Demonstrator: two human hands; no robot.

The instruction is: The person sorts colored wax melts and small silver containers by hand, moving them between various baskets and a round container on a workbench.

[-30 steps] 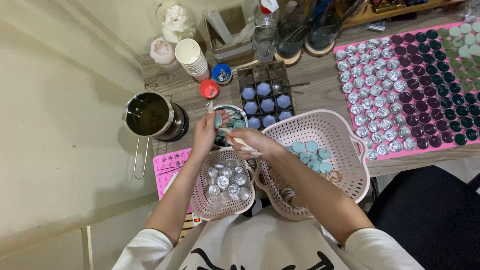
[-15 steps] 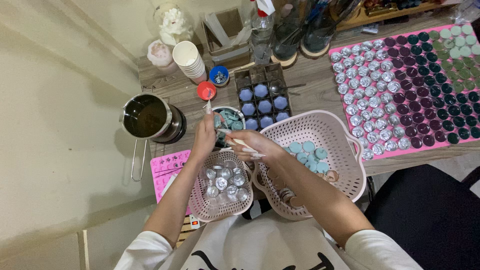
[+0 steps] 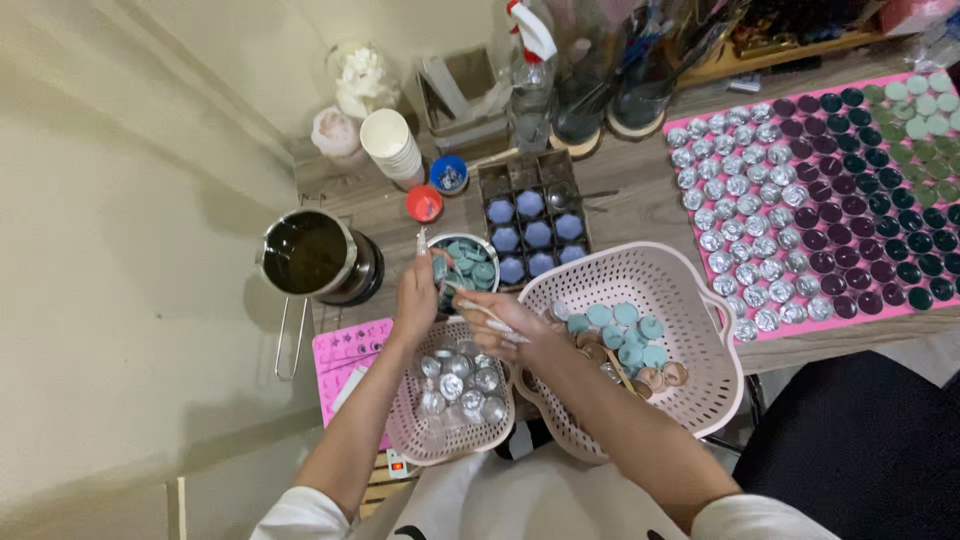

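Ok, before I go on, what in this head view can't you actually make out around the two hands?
- Left hand: it pinches a thin white stick; too small to identify.
- Right hand: its fingers cover most of the white piece it grips.
- Round tin of teal discs: left hand hides its near edge.
- Small basket: the forearms cover some of the silver cups.
- Pot: dark contents, level unclear.
- Pink tray: cut off at the right edge.

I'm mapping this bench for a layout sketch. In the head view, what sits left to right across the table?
Metal pot → small basket of silver cups → big pink basket → pink mat of filled cups.
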